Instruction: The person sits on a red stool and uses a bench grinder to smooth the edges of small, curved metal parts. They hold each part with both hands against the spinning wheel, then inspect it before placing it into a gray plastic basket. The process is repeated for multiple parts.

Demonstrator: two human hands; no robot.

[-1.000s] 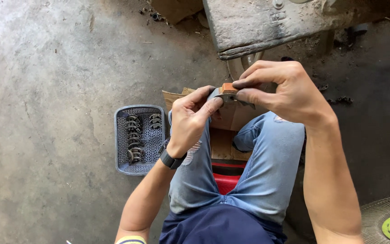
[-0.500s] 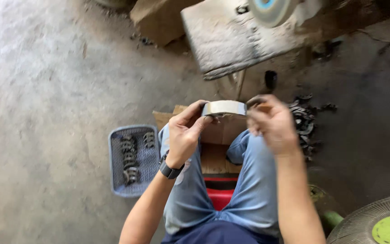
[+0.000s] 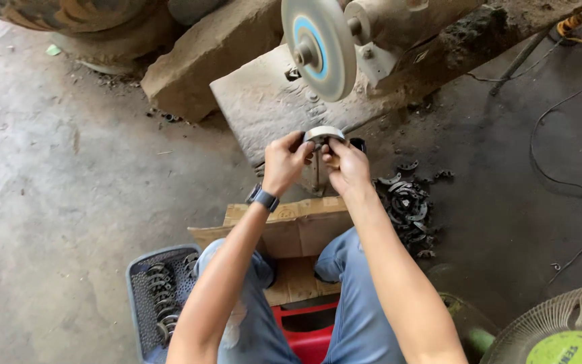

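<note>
Curved metal shoe [image 3: 323,134] gripped between both hands, just below the grinding wheel [image 3: 319,47]. Left hand [image 3: 287,160] pinches its left end, right hand [image 3: 346,165] clamps its right end. Nearest, well below the wheel: red stool [image 3: 311,337], blue basket [image 3: 144,303] of metal parts at lower left, cardboard [image 3: 291,229]. Pile of loose shoes [image 3: 407,205] lower right of wheel. Stone block [image 3: 264,101] carries the wheel.
</note>
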